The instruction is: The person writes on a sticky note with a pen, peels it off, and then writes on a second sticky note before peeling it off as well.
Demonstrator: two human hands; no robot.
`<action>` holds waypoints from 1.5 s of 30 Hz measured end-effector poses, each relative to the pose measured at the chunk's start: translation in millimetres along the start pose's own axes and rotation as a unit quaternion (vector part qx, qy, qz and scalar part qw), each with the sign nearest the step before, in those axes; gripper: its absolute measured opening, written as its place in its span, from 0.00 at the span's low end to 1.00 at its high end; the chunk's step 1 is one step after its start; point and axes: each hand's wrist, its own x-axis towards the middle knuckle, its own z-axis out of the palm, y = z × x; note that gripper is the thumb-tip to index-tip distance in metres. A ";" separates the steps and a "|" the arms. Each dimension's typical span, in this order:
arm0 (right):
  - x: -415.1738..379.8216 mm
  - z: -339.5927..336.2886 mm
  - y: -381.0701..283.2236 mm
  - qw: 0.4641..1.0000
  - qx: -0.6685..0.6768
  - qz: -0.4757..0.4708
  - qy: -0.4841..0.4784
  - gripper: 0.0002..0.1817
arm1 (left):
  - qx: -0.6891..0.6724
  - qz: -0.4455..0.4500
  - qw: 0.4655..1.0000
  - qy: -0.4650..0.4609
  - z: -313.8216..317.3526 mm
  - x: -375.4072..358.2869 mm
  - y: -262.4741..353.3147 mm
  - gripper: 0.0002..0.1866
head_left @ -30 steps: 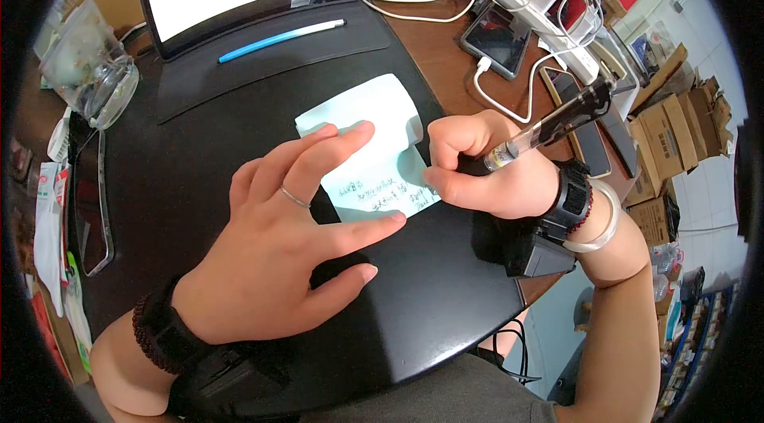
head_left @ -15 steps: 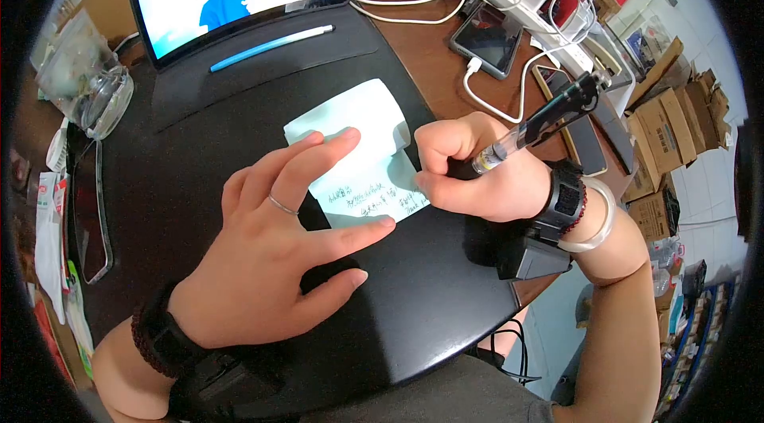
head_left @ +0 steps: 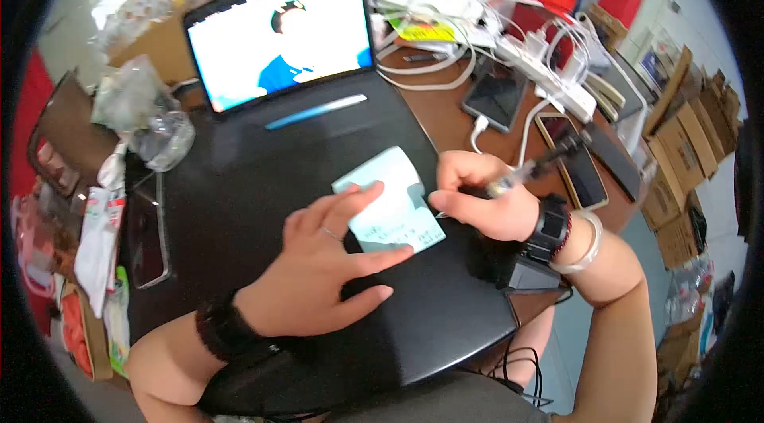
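Note:
A pale blue-green sticky note pad (head_left: pixel 395 204) lies on the black desk mat (head_left: pixel 263 176), with several lines of small handwriting near its lower edge, blurred now. My left hand (head_left: pixel 318 268) rests over the pad's left side, fingers spread, with fingertips on the paper. A ring sits on one of its fingers. Closed round a black and clear pen (head_left: pixel 529 168), my right hand (head_left: pixel 493 200) is at the pad's right edge. The pen slants up to the right; its tip is hidden by my fingers.
A tablet (head_left: pixel 282 41) playing video stands behind the pad, with a blue and white stylus (head_left: pixel 316 111) before it. At right are a phone (head_left: pixel 495 97), another phone (head_left: pixel 573 160), a power strip (head_left: pixel 549 77) and tangled white cables. A plastic bag (head_left: pixel 139 101) stands left.
The view has tilted up and shifted, so the desk appears lower and farther right. My right hand sits slightly off the writing, at the pad's edge; my left hand keeps its place on the pad.

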 end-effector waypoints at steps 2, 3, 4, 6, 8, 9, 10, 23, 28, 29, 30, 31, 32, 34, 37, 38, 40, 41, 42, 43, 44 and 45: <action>-0.2 0.8 -8.9 0.993 0.104 0.050 0.012 0.09 | 0.009 -0.004 1.000 0.013 2.8 -1.1 -1.7 0.24; -1.0 -0.1 -7.9 0.993 0.109 0.036 0.006 0.07 | -0.001 0.005 1.000 0.015 4.3 -1.5 -2.5 0.25; -1.1 -3.4 -11.6 0.998 0.059 0.008 -0.015 0.07 | -0.004 0.007 1.000 0.016 4.0 -1.3 -3.2 0.26; -2.1 -4.4 -17.9 0.999 -0.022 -0.023 -0.035 0.07 | -0.009 0.005 1.000 0.025 5.8 -2.5 -5.4 0.26; -3.2 -4.4 -22.8 0.997 -0.037 -0.049 -0.039 0.07 | -0.012 0.004 0.999 0.032 8.0 -0.7 -8.6 0.26; -2.7 -4.1 -24.9 0.996 -0.048 -0.068 -0.041 0.06 | -0.016 0.005 0.999 0.039 9.3 -0.3 -10.6 0.26; -1.3 -5.8 -24.3 0.991 -0.081 -0.095 -0.049 0.05 | -0.020 0.007 0.999 0.045 10.1 -0.1 -12.3 0.25; -1.6 -10.4 -24.3 0.996 -0.080 -0.018 0.037 0.08 | -0.090 0.032 0.988 0.123 10.2 9.2 -20.2 0.10; -1.5 -14.2 -20.6 0.993 -0.069 0.029 0.087 0.10 | -0.122 -0.024 0.978 0.170 8.6 10.0 -21.0 0.03; -1.0 -14.2 -14.6 0.997 -0.013 -0.016 0.079 0.11 | -0.148 -0.045 0.973 0.173 8.0 9.8 -19.3 0.02; -1.7 -12.0 -20.6 0.996 0.019 -0.006 0.086 0.12 | -0.165 -0.044 0.969 0.181 7.0 10.7 -16.8 0.02; -1.1 -10.1 -27.6 0.994 0.048 0.001 0.093 0.14 | -0.169 -0.042 0.968 0.180 7.4 10.1 -17.0 0.02; 0.7 -10.1 -22.7 0.993 0.086 -0.016 0.085 0.16 | -0.158 -0.035 0.970 0.180 6.6 9.4 -18.5 0.02; 0.7 -12.4 -11.8 0.997 0.058 -0.033 0.046 0.15 | -0.162 -0.038 0.969 0.181 6.5 9.9 -17.5 0.02; 6.5 -10.4 -12.2 0.970 -0.167 -0.176 -0.023 0.10 | -0.162 -0.038 0.969 0.183 6.8 9.4 -18.2 0.02; 9.0 -7.6 -13.1 0.964 -0.181 -0.195 -0.019 0.11 | -0.159 -0.038 0.969 0.186 6.7 9.5 -18.6 0.02; 12.5 -2.1 -13.0 0.956 -0.196 -0.216 0.000 0.14 | -0.197 -0.043 0.962 0.186 8.1 10.2 -18.7 0.02; 14.2 -1.9 -13.7 0.956 -0.195 -0.221 -0.004 0.14 | -0.194 -0.046 0.961 0.191 7.8 10.3 -18.7 0.02; 14.5 -3.4 -14.2 0.954 -0.212 -0.213 -0.019 0.14 | -0.202 -0.038 0.960 0.188 7.5 10.8 -18.6 0.02; 14.5 -3.9 -14.5 0.951 -0.229 -0.205 -0.034 0.15 | -0.211 -0.031 0.959 0.186 7.7 10.7 -18.6 0.02; 14.3 -2.5 -11.1 0.957 -0.225 -0.178 -0.035 0.13 | -0.211 -0.035 0.958 0.190 8.7 10.6 -18.4 0.02; 16.3 -0.5 -10.7 0.957 -0.224 -0.179 -0.040 0.13 | -0.218 -0.034 0.956 0.193 9.6 11.0 -18.2 0.02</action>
